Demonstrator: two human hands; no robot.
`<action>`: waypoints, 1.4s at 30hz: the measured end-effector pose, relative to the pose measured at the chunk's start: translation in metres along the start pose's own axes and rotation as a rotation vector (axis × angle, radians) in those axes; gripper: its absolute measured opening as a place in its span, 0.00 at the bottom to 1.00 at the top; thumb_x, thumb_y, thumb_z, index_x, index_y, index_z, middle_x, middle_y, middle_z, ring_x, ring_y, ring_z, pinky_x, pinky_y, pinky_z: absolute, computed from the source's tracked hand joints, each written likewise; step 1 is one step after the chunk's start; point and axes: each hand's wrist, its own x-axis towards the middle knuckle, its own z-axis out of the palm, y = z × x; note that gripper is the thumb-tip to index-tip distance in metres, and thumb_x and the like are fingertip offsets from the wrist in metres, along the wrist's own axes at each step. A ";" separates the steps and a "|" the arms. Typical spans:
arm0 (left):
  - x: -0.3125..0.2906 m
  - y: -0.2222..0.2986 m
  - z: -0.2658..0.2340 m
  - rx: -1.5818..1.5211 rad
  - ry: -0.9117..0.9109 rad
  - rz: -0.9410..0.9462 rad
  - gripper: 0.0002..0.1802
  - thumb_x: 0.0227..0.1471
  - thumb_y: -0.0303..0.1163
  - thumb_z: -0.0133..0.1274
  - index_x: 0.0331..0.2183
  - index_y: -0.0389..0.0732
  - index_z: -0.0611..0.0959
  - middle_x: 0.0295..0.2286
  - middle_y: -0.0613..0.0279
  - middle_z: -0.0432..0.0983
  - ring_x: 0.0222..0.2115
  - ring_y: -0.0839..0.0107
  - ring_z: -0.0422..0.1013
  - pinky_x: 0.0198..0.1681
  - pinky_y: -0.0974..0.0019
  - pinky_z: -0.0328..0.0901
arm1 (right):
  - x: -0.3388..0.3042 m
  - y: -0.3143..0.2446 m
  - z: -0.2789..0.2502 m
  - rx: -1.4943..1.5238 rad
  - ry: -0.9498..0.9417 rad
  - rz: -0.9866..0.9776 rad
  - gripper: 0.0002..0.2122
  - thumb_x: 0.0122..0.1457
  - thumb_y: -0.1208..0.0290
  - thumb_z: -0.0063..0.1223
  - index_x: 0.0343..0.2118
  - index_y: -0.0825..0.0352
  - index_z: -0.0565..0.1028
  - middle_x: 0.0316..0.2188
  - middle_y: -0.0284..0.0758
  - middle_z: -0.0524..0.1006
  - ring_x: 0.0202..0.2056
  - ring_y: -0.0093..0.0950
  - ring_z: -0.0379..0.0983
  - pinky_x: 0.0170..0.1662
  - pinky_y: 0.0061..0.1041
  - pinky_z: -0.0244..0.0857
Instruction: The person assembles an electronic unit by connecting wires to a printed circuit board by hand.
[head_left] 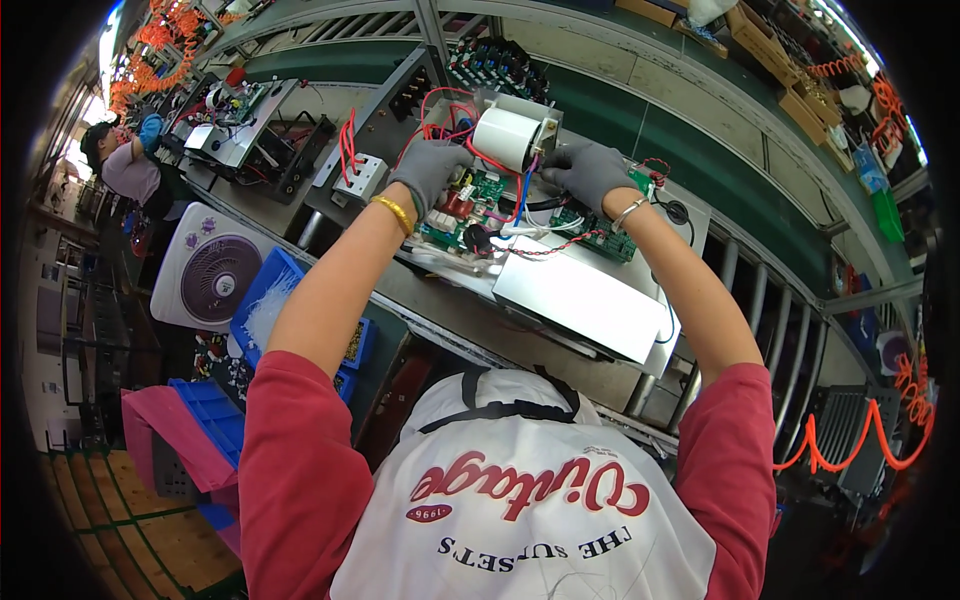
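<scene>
as the white cylinder [503, 138] lies lengthwise left-to-right, left hand [432, 172] and right hand [590, 174] flank it, grips unclear.

The grey-gloved left hand [432, 175] covers part of the green circuit board [488, 187], and its fingertips among the red wires [487, 158] are too small to show whether they pinch anything. The right hand [588, 172] hides what lies beneath its palm, its fingertips beside the white cylinder [503, 138] equally unclear. The left forearm [335, 285] blocks part of a blue bin [276, 264], the far co-worker [135, 172] is too small for their handwork to be read, and the lower edge cuts off the white shirt [520, 545].
</scene>
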 end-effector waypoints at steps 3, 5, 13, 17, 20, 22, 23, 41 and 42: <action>-0.016 0.005 -0.012 -0.097 -0.213 -0.016 0.04 0.54 0.34 0.56 0.30 0.45 0.79 0.18 0.73 0.65 0.12 0.82 0.55 0.12 0.73 0.51 | -0.004 0.001 -0.002 0.014 0.017 -0.016 0.15 0.57 0.55 0.57 0.45 0.53 0.83 0.38 0.38 0.83 0.41 0.39 0.80 0.47 0.36 0.70; -0.015 0.005 -0.022 -0.080 -0.303 -0.027 0.08 0.56 0.38 0.57 0.33 0.45 0.79 0.18 0.75 0.63 0.12 0.84 0.55 0.11 0.76 0.48 | -0.008 0.003 -0.005 0.017 0.033 -0.041 0.16 0.58 0.57 0.57 0.46 0.56 0.83 0.40 0.40 0.83 0.40 0.39 0.80 0.47 0.35 0.71; -0.047 0.007 -0.023 -0.065 -0.272 0.389 0.15 0.64 0.43 0.53 0.40 0.41 0.82 0.16 0.78 0.60 0.12 0.89 0.52 0.12 0.78 0.46 | -0.029 -0.004 -0.022 0.136 0.084 -0.130 0.14 0.58 0.61 0.57 0.43 0.62 0.83 0.39 0.42 0.82 0.40 0.41 0.79 0.46 0.35 0.71; -0.060 0.030 -0.024 0.053 -0.257 0.623 0.16 0.66 0.42 0.52 0.38 0.38 0.83 0.17 0.76 0.63 0.16 0.87 0.54 0.18 0.78 0.52 | -0.029 -0.004 -0.025 0.120 0.067 -0.075 0.14 0.59 0.59 0.56 0.45 0.57 0.83 0.40 0.41 0.82 0.42 0.41 0.78 0.49 0.38 0.70; -0.073 0.042 -0.009 0.099 -0.346 0.744 0.16 0.66 0.40 0.52 0.39 0.36 0.84 0.20 0.74 0.66 0.21 0.86 0.59 0.24 0.78 0.55 | -0.031 -0.009 -0.035 0.154 0.199 -0.217 0.15 0.59 0.59 0.57 0.45 0.60 0.82 0.41 0.42 0.82 0.41 0.41 0.79 0.47 0.38 0.71; -0.081 0.055 -0.005 0.058 -0.393 0.724 0.16 0.66 0.40 0.51 0.40 0.36 0.84 0.20 0.74 0.67 0.21 0.86 0.59 0.24 0.77 0.55 | -0.033 -0.014 -0.037 0.289 0.271 -0.253 0.17 0.59 0.60 0.58 0.49 0.61 0.80 0.41 0.41 0.82 0.39 0.39 0.79 0.45 0.36 0.72; -0.083 0.061 -0.003 0.018 -0.444 0.707 0.16 0.66 0.39 0.51 0.40 0.36 0.84 0.20 0.74 0.67 0.22 0.86 0.60 0.24 0.77 0.56 | -0.038 -0.018 -0.043 0.287 0.272 -0.241 0.17 0.59 0.60 0.58 0.49 0.61 0.80 0.41 0.41 0.82 0.39 0.39 0.79 0.45 0.36 0.72; -0.024 0.096 0.097 1.249 -0.541 0.919 0.17 0.62 0.47 0.51 0.40 0.46 0.84 0.31 0.53 0.80 0.32 0.52 0.77 0.38 0.54 0.71 | -0.102 0.030 -0.062 0.475 0.428 -0.161 0.16 0.56 0.64 0.66 0.48 0.55 0.80 0.33 0.29 0.80 0.30 0.21 0.75 0.35 0.23 0.71; -0.023 0.100 0.096 1.216 -0.621 0.879 0.18 0.62 0.49 0.50 0.40 0.46 0.84 0.32 0.53 0.81 0.34 0.53 0.77 0.40 0.53 0.71 | -0.102 0.032 -0.060 0.249 0.409 -0.160 0.15 0.54 0.63 0.67 0.45 0.53 0.81 0.33 0.30 0.80 0.31 0.26 0.76 0.34 0.27 0.71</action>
